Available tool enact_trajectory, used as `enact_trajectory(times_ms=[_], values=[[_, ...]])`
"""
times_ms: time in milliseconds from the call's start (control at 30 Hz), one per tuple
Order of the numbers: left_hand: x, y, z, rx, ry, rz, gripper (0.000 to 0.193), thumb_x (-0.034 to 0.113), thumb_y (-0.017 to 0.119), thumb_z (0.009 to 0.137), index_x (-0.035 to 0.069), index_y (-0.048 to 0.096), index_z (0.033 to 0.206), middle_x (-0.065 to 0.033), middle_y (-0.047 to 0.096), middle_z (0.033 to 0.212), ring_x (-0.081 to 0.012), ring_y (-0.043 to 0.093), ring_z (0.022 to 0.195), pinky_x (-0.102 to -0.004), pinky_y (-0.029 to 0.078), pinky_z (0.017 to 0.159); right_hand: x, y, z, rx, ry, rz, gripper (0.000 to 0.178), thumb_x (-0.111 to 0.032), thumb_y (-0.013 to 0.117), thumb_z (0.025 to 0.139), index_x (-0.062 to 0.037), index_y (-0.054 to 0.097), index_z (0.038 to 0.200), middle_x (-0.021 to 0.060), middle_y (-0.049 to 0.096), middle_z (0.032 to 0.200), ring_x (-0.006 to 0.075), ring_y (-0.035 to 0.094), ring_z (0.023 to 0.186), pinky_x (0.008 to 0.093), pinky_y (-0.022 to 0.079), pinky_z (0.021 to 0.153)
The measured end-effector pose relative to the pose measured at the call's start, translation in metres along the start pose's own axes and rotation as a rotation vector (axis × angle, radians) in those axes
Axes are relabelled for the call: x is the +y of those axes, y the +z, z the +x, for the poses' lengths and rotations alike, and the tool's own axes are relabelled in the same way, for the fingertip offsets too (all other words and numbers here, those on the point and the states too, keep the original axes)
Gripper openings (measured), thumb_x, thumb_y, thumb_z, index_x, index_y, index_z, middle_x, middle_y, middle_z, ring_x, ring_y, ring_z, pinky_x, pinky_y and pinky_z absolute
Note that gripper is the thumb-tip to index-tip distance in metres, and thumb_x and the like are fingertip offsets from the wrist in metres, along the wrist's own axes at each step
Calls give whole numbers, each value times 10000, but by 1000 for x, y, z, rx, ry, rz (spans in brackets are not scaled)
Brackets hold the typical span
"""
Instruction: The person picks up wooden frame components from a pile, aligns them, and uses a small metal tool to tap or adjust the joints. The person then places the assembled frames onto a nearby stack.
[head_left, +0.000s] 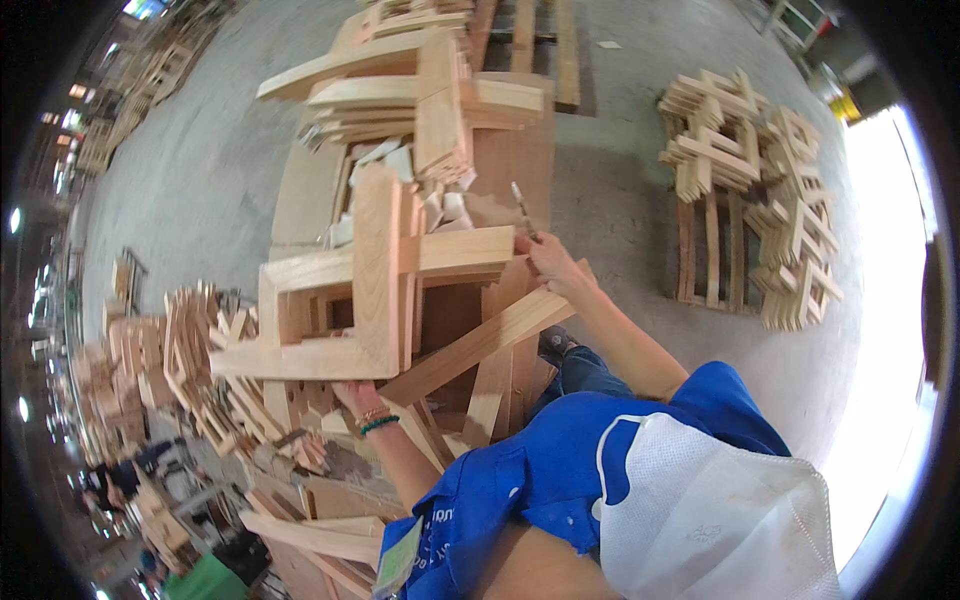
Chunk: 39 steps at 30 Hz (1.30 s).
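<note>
A pale wooden frame assembly (375, 280) of joined bars lies on a stack of boards in front of me. My left hand (356, 396), with beaded bracelets at the wrist, grips the frame's lower edge from beneath. My right hand (548, 262) rests at the frame's right end and holds a thin pencil-like tool (520, 205) pointing up and away. A long slanted board (480, 345) runs under the frame between my two hands.
More curved and flat wooden parts (420, 90) are piled behind the frame. Stacks of small frames (760, 190) stand on a pallet at the right. Heaps of wooden pieces (190, 350) lie at the left on the concrete floor (200, 170). Loose boards (320, 535) lie near my legs.
</note>
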<state>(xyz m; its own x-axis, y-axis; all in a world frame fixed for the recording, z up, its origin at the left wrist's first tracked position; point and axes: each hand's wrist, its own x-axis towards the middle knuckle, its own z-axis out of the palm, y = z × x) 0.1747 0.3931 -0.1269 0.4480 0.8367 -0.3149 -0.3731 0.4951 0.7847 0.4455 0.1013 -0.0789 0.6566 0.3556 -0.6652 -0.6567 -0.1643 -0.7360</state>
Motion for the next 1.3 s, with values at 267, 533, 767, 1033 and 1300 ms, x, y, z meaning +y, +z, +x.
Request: enact_trajectory(times_ms=[267,533,767,1033,1300], values=[[0,21,-5,70,-23,-122,440,245,416,969,-12,411,1326,-167,511,1298,-311,534,1155,-460,428,998,7,-19,33,167,-400,-306,229,-178,570,900,-28,644,1057,22,626,809,103,529,626,262,425,535],[2,26,-5,165,-25,-299,459,316,409,971,28,408,1329,-150,501,1305,-330,516,1173,-456,435,991,-36,15,-13,136,-719,-474,254,-258,620,875,-81,680,1046,65,634,797,103,560,660,256,461,597],[2,33,4,94,-86,-465,488,383,398,952,75,432,1329,-142,480,1340,-372,514,1151,-498,407,995,-43,22,-21,-30,-702,-1049,545,-451,697,737,-174,597,1196,99,615,1149,314,576,1048,395,457,886],[8,14,-17,-266,-65,-618,468,372,467,931,113,473,1321,-120,458,1378,-352,508,1156,-498,379,1011,-63,20,-32,-56,-891,-1080,548,-355,760,692,-88,609,1145,97,644,999,282,609,926,356,478,800],[49,35,-60,-352,-32,-594,473,347,400,960,119,410,1374,-111,394,1430,-340,424,1255,-514,304,1067,-89,9,-78,-90,-914,-933,513,-294,788,670,-71,637,1106,108,655,1048,260,630,915,332,484,815]])
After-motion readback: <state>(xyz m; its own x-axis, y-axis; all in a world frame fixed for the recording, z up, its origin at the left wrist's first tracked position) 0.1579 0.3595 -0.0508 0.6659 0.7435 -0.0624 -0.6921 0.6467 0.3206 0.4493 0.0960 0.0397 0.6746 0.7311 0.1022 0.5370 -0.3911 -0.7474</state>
